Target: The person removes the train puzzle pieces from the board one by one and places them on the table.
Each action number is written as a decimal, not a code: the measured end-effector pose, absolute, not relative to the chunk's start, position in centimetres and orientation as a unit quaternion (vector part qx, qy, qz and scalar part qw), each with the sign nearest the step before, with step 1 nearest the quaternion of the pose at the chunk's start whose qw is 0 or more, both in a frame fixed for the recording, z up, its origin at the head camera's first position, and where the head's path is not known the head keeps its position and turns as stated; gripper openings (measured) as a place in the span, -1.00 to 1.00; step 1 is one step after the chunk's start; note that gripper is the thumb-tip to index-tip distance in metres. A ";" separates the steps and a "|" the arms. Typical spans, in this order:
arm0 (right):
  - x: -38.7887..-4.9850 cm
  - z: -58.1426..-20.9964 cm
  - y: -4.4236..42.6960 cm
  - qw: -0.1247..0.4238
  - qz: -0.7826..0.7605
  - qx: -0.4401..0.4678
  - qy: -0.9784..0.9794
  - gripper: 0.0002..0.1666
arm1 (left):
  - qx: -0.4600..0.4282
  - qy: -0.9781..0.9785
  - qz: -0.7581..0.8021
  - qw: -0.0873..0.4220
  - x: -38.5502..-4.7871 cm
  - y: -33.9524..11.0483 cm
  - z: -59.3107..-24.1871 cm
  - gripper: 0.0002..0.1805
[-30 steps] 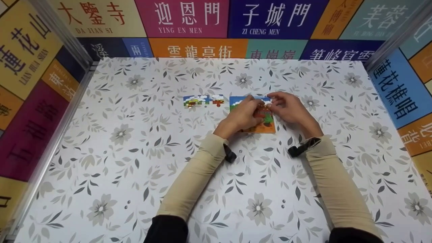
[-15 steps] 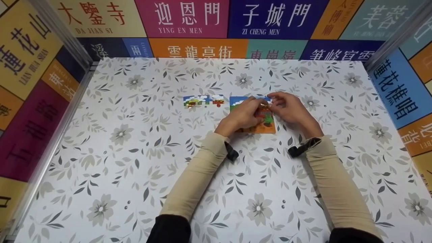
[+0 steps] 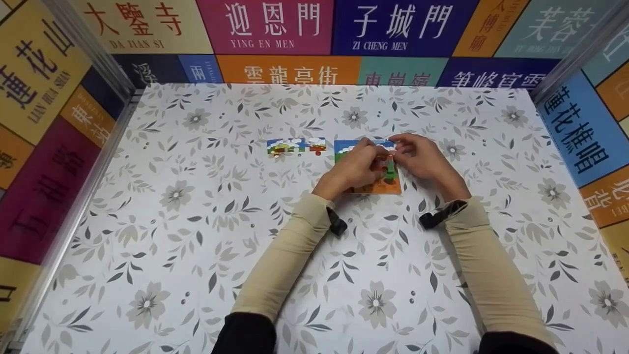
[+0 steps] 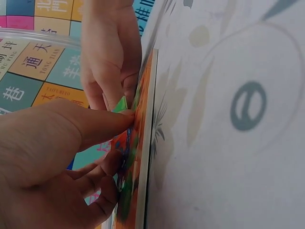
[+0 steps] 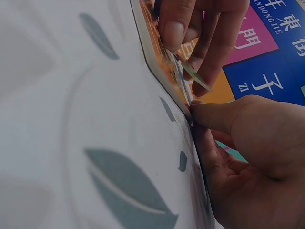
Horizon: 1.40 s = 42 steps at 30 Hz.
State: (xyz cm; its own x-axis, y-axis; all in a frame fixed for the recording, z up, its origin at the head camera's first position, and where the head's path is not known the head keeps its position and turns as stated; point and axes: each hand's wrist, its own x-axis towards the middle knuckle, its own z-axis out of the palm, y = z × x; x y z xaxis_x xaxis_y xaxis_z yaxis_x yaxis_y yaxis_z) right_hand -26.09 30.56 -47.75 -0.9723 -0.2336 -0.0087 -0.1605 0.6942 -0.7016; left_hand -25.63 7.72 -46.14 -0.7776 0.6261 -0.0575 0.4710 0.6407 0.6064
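Closest of all were two tan sleeves, the left sleeve (image 3: 282, 260) and the right sleeve (image 3: 491, 280). Seen from the board (image 3: 381, 189), the left one lay between 7 and 8 o'clock, and the right one lay between 4 and 5. A black strap (image 3: 337, 224) stuck out at the left cuff, and the right cuff had one too. Under them was the white counter (image 3: 265, 216), with gray flowers and leaves all over it.

The board lay flat on the counter. It was orange along its 6 o'clock side, and blue and white showed near 11. The left hand (image 3: 355, 167) was bent over its middle, and its thumb and fingers pinched a thin piece (image 5: 193, 72). The piece was tipped up and had some green on it. The right hand (image 3: 421, 156) was at the board's 2 o'clock corner, and its thumb and finger pinched the edge there.

Near the board, between 9 and 10 o'clock, lay some loose bits (image 3: 286, 146) in blue, white, yellow and red. Farthest off, at 12 o'clock, was a wall (image 3: 275, 27) of bright boxes with big writing.
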 end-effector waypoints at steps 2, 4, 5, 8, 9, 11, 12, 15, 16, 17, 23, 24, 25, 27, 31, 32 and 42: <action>-26.1 -47.8 30.5 0.045 -0.372 -0.110 0.920 -0.49 | 0.307 0.896 0.291 0.133 -25.6 7.7 -46.1 -0.46; -26.1 -47.9 30.5 0.044 -0.375 -0.106 0.920 -0.47 | 0.309 0.897 0.289 0.131 -25.7 7.7 -46.2 -0.45; -26.2 -47.9 30.5 0.044 -0.377 -0.104 0.919 -0.47 | 0.311 0.897 0.288 0.129 -25.7 7.7 -46.2 -0.45; -26.2 -48.0 30.5 0.047 -0.378 -0.096 0.920 -0.46 | 0.320 0.895 0.286 0.122 -25.7 7.7 -46.3 -0.44; -26.2 -48.1 30.5 0.048 -0.380 -0.092 0.919 -0.46 | 0.325 0.894 0.285 0.116 -25.7 7.7 -46.4 -0.46; -26.2 -48.1 30.6 0.050 -0.382 -0.090 0.919 -0.46 | 0.335 0.893 0.283 0.105 -25.7 7.7 -46.5 -0.48; -26.2 -48.1 30.6 0.051 -0.383 -0.089 0.918 -0.47 | 0.339 0.892 0.282 0.100 -25.7 7.7 -46.6 -0.49; -26.2 -48.2 30.5 0.050 -0.384 -0.095 0.917 -0.47 | 0.344 0.893 0.277 0.090 -25.6 7.7 -46.8 -0.51; -26.3 -48.2 30.5 0.049 -0.384 -0.096 0.917 -0.47 | 0.342 0.894 0.275 0.090 -25.6 7.7 -46.8 -0.50; -26.3 -48.2 30.5 0.049 -0.384 -0.096 0.917 -0.47 | 0.339 0.896 0.274 0.091 -25.6 7.7 -46.8 -0.49; -26.3 -48.1 30.5 0.054 -0.384 -0.093 0.917 -0.45 | 0.321 0.899 0.283 0.095 -25.5 7.5 -46.8 -0.56; -26.3 -48.1 30.5 0.054 -0.384 -0.093 0.917 -0.44 | 0.323 0.898 0.285 0.095 -25.6 7.5 -46.8 -0.57; -26.2 -48.1 30.5 0.055 -0.383 -0.093 0.917 -0.45 | 0.327 0.896 0.285 0.094 -25.6 7.4 -46.8 -0.56; -26.3 -48.1 30.5 0.058 -0.381 -0.092 0.918 -0.45 | 0.337 0.893 0.285 0.089 -25.7 7.3 -46.8 -0.54; -26.3 -48.1 30.6 0.060 -0.379 -0.090 0.919 -0.47 | 0.353 0.888 0.284 0.075 -25.7 7.3 -46.8 -0.53; -26.3 -48.1 30.6 0.060 -0.379 -0.090 0.919 -0.47 | 0.354 0.889 0.282 0.072 -25.7 7.4 -46.9 -0.53; -26.2 -47.9 30.6 0.062 -0.381 -0.088 0.918 -0.46 | 0.380 0.888 0.254 0.045 -25.6 7.5 -46.8 -0.57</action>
